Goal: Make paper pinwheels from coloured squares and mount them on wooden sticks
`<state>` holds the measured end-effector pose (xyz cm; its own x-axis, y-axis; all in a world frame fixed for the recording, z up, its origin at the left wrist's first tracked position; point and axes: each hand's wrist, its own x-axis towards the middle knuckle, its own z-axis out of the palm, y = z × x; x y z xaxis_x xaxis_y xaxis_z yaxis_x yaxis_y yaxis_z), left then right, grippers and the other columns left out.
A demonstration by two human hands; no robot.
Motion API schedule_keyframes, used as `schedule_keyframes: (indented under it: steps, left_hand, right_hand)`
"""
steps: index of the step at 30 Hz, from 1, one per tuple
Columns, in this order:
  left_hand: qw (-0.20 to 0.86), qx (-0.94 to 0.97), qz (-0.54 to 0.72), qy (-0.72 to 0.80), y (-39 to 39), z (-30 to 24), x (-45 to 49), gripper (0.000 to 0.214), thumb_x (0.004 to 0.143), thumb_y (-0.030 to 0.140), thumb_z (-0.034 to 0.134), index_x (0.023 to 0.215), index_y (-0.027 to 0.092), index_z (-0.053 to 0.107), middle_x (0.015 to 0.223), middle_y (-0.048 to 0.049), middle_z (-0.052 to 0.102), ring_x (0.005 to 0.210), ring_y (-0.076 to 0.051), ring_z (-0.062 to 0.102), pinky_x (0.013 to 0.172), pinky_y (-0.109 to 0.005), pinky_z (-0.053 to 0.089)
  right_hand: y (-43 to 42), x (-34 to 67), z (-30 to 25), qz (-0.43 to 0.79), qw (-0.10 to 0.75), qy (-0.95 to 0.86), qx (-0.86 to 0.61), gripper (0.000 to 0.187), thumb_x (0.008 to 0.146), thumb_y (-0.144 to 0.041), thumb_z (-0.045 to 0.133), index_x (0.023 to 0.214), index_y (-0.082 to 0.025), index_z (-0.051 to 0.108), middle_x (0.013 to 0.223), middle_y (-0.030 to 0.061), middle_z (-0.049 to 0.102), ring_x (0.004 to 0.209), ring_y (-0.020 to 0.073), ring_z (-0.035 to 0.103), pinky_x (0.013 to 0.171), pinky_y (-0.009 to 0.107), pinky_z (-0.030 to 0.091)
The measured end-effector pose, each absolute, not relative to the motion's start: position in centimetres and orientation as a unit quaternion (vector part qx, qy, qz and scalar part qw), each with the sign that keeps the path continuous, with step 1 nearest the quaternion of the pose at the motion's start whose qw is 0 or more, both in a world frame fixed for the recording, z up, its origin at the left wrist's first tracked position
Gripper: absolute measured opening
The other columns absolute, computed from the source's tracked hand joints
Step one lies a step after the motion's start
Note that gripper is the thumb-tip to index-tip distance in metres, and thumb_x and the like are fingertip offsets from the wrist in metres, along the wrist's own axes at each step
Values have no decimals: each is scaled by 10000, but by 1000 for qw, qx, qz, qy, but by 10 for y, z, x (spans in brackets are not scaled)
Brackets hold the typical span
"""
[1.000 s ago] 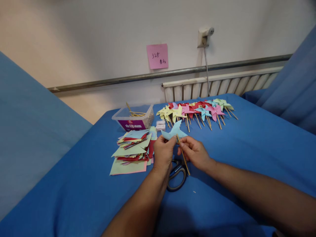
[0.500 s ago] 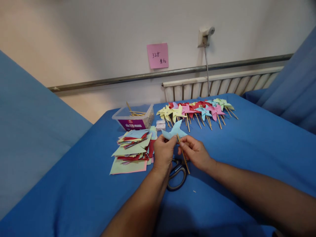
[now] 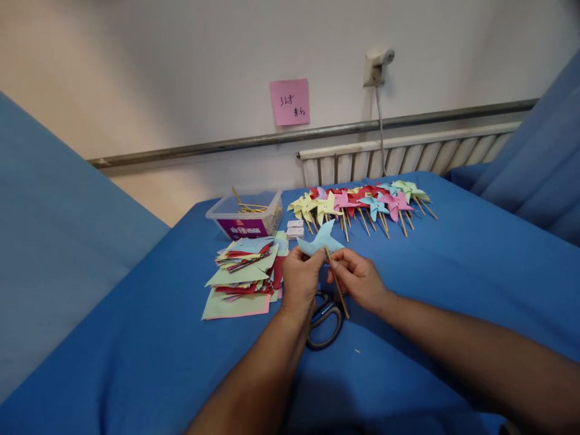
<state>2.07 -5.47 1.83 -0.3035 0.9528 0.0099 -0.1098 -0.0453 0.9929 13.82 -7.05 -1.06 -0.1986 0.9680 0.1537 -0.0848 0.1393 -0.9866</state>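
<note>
A light blue paper pinwheel point(image 3: 322, 237) is gripped from below by my left hand point(image 3: 301, 277), its thumb pressed near the centre. A thin wooden stick point(image 3: 339, 292) lies against the back of the pinwheel and slants down to the right. My right hand point(image 3: 359, 279) is closed on this stick, thumb against fingers, close to its upper end. Where stick and paper meet is partly covered by my left thumb. Black-handled scissors point(image 3: 325, 326) lie on the blue cloth beneath my hands, their blades hidden.
Stacked coloured paper sheets point(image 3: 244, 278) lie left of my hands. Behind them stand a clear plastic tub point(image 3: 244, 214) holding wooden sticks and two small boxes point(image 3: 295, 232). Several finished pinwheels point(image 3: 374, 205) lie along the back. Blue curtains point(image 3: 58, 254) hang at both sides.
</note>
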Motion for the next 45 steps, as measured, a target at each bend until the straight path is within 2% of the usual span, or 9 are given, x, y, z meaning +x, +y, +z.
schedule_keyframes:
  steps: [26,45]
  left_hand:
    - [399,441,594,541,-53,16,17,178,605,282,719,686,151,630,642,16,624,584,-115,521,553,-230,416]
    - [392,445,589,549,-54,18,18,183,611,296,711,690,155,623,625,28,601,570,-111,507,539,-227,399]
  right_hand:
    - [-71,137,-10,526,517,-548,-395,215,841,-404,601,844,-194,553,602,-42,593,456,69,447,422,194,298]
    - [-70,135,-11,538,521,-528,-400,265,785,-433,653,790,-196,536,582,-48,582,417,65,424,398,195,318]
